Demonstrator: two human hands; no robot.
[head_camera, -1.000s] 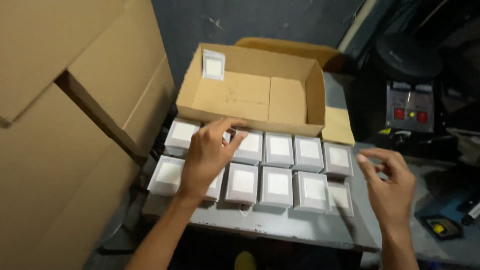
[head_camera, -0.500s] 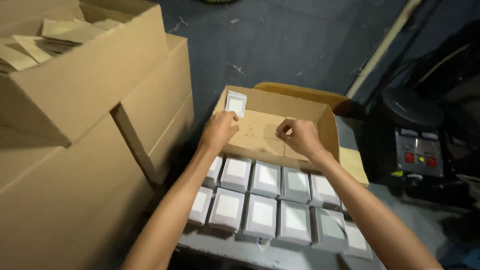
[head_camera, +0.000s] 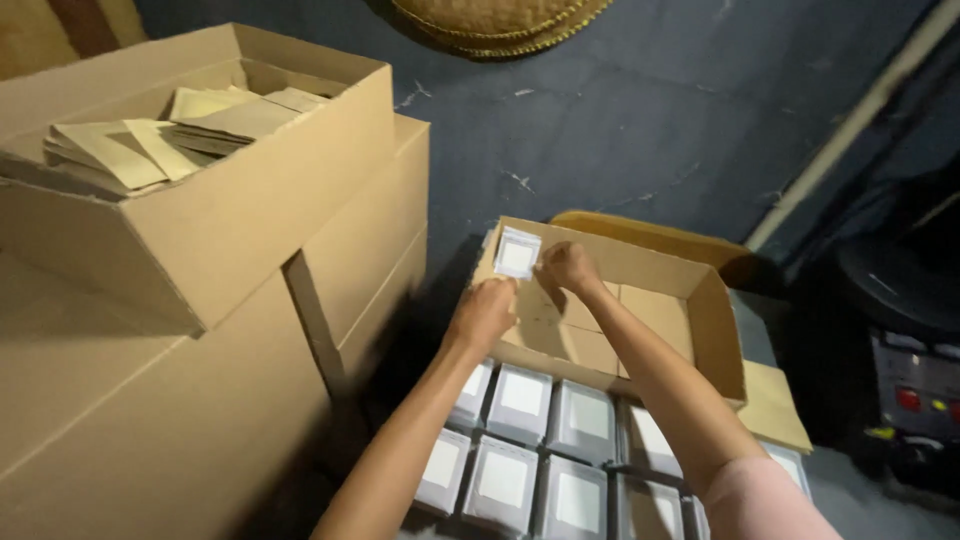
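Cardboard tray (head_camera: 700, 320) holds one small white packet (head_camera: 517, 252) upright; right hand (head_camera: 568, 268) pinches it, left hand (head_camera: 484, 312) (curled, grip unclear) steadies beside. It may topple if released.

Brown cardboard box (head_camera: 690, 330), grey packets with white centres (head_camera: 520, 400), dark blue floor (head_camera: 620, 120)
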